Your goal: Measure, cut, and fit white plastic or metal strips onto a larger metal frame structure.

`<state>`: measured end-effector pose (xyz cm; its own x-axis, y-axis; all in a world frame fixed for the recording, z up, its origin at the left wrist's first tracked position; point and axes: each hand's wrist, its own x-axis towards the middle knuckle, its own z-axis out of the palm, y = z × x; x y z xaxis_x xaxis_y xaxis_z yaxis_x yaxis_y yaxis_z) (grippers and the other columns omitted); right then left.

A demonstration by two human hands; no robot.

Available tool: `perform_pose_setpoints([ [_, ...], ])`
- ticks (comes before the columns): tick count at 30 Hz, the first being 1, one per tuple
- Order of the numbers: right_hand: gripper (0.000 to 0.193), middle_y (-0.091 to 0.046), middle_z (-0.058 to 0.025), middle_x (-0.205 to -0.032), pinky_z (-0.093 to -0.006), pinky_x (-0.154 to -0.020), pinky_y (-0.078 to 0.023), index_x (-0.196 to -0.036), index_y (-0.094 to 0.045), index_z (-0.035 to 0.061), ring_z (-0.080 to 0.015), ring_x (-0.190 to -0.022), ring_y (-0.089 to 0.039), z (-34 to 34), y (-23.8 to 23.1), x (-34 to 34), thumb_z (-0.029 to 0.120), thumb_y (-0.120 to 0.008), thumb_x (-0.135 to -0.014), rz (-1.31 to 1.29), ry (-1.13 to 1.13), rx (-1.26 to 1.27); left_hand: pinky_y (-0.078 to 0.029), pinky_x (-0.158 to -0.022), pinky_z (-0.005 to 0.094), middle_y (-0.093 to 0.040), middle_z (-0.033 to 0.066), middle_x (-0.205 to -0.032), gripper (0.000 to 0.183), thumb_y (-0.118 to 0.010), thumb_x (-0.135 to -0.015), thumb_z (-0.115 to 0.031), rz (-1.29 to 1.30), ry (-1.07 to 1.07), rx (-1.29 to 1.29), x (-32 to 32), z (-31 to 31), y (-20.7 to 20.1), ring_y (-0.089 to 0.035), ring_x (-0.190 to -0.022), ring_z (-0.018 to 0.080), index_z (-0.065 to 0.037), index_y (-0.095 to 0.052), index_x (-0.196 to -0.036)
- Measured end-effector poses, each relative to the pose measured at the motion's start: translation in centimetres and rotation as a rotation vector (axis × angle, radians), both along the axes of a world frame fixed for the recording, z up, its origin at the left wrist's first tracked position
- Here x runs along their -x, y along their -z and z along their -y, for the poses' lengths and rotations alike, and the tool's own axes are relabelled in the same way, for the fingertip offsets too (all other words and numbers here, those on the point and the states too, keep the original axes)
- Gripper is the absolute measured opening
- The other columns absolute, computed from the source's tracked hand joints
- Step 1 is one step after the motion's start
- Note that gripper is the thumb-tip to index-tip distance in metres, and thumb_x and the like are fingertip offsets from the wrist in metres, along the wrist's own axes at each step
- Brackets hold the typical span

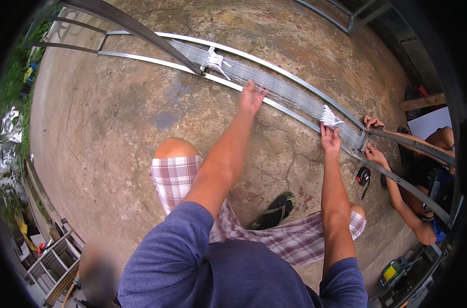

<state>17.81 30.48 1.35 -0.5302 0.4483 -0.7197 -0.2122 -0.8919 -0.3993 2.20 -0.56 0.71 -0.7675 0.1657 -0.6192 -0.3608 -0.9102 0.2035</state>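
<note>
A long strip of thin, pale parallel wires or rods lies lengthwise within a narrow metal frame. My left hand is turned palm up at the near rail, thumb above the strip and fingers beneath it, partly visible through it. Farther right, a coil of white cord sits on the strip. My right hand, also palm up, has its thumb and fingers closed at the coil's lower edge; the fingertips are partly hidden. Another white cord coil lies on the strip left of my left hand.
At the frame's right end, a co-worker's hands touch its corner. Upright metal legs rise at both ends. A tape measure rests on the concrete floor. A ladder lies at the lower left. Green-yellow equipment stands lower right.
</note>
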Motion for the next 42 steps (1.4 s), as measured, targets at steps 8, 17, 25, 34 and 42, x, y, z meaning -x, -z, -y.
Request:
perform_pose_setpoints([
  [8, 0.033, -0.056, -0.0138, -0.131, -0.0598, -0.113, -0.031, -0.124, -0.051, 0.0043, -0.034, -0.129, -0.047, -0.5, 0.3, -0.2, 0.023, -0.051, -0.097, -0.011, -0.012, -0.014, -0.045, -0.101, 0.0572, -0.047, 0.0139, -0.131, 0.046, -0.054, -0.098, -0.026, -0.009, 0.016, -0.015, 0.0, -0.3, -0.3, -0.05, -0.119, 0.0358, -0.012, -0.033, -0.136],
  [17, 0.034, -0.057, -0.0132, -0.131, -0.0604, -0.112, -0.032, -0.124, -0.051, 0.0035, -0.0341, -0.129, -0.047, -0.1, -0.1, -0.1, 0.022, -0.052, -0.096, 0.003, 0.001, -0.014, -0.043, -0.103, 0.0559, -0.046, 0.0117, -0.133, 0.045, -0.053, -0.098, -0.027, -0.009, 0.023, 0.022, -0.1, -0.2, -0.8, -0.047, -0.122, 0.0355, -0.013, -0.034, -0.137],
  [25, 0.034, -0.055, -0.0136, -0.133, -0.0591, -0.113, -0.031, -0.125, -0.051, 0.0038, -0.0345, -0.132, -0.043, 0.7, -1.1, 0.3, 0.024, -0.048, -0.098, 0.039, 0.019, -0.027, -0.041, -0.104, 0.0577, -0.046, 0.0121, -0.133, 0.047, -0.056, -0.096, -0.026, 0.005, 0.034, -0.033, 0.0, 0.0, -0.1, -0.046, -0.123, 0.0355, -0.013, -0.034, -0.136],
  [34, 0.033, -0.056, -0.0135, -0.131, -0.0596, -0.112, -0.032, -0.122, -0.053, 0.0037, -0.0335, -0.129, -0.046, 1.9, -1.7, 0.4, 0.02, -0.058, -0.093, -0.014, 0.023, -0.039, -0.042, -0.105, 0.0591, -0.053, 0.0151, -0.127, 0.033, -0.06, -0.094, -0.025, 0.038, 0.013, 0.044, 0.4, 0.4, 0.1, -0.051, -0.12, 0.0352, -0.01, -0.049, -0.12],
  [42, 0.036, -0.055, -0.0134, -0.131, -0.0582, -0.113, -0.032, -0.124, -0.049, 0.0036, -0.0323, -0.129, -0.046, 1.5, -1.8, 0.3, 0.021, -0.058, -0.094, -0.015, 0.019, -0.038, -0.042, -0.104, 0.0611, -0.053, 0.0124, -0.127, 0.032, -0.061, -0.093, -0.023, -0.018, 0.051, 0.017, 0.4, 0.4, 1.2, -0.052, -0.119, 0.035, -0.012, -0.047, -0.12],
])
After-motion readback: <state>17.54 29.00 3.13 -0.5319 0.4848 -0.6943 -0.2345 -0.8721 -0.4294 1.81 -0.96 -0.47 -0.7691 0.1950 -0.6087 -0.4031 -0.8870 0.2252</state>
